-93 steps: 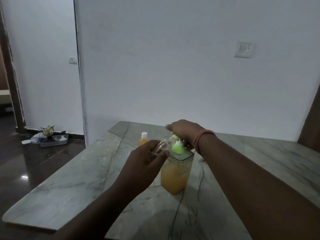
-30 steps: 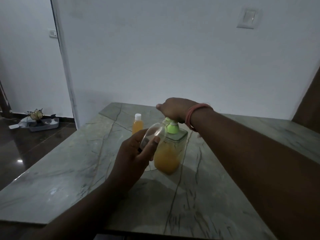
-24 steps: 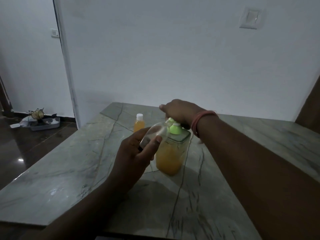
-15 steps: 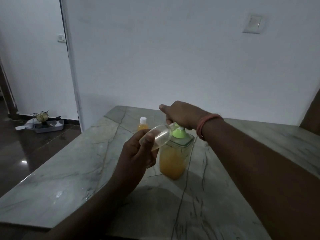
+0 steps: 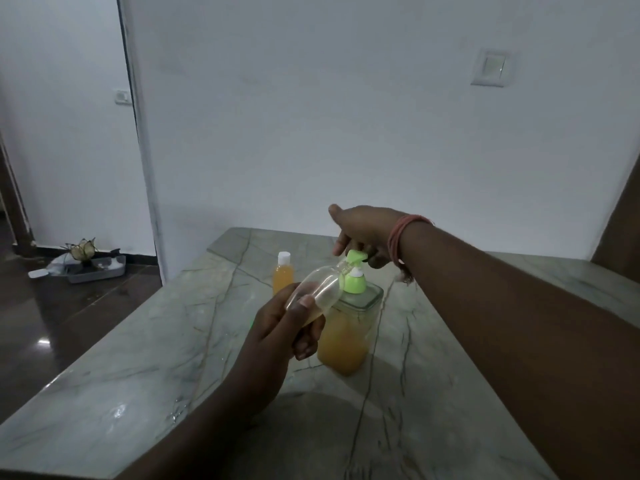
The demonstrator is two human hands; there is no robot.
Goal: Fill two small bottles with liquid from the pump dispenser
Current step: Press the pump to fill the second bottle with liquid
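Note:
A clear square pump dispenser [image 5: 348,336], about half full of orange liquid and topped by a green pump head [image 5: 356,259], stands mid-table. My right hand [image 5: 363,233] rests on the pump head from above, fingers curled over it. My left hand [image 5: 277,336] grips a small clear bottle [image 5: 320,287], tilted with its mouth at the green spout; a little pale liquid lies in it. A second small bottle [image 5: 283,277], filled orange and closed with a white cap, stands upright behind and to the left of the dispenser.
The grey marble table [image 5: 145,368] has its left edge over dark floor. A white wall rises just behind it, with a switch plate [image 5: 491,68]. On the floor at far left lies a grey tray [image 5: 95,270] with small items.
The pump head has risen and my right hand has lifted with it. The tilted bottle stays at the spout. The camera view has shifted slightly.

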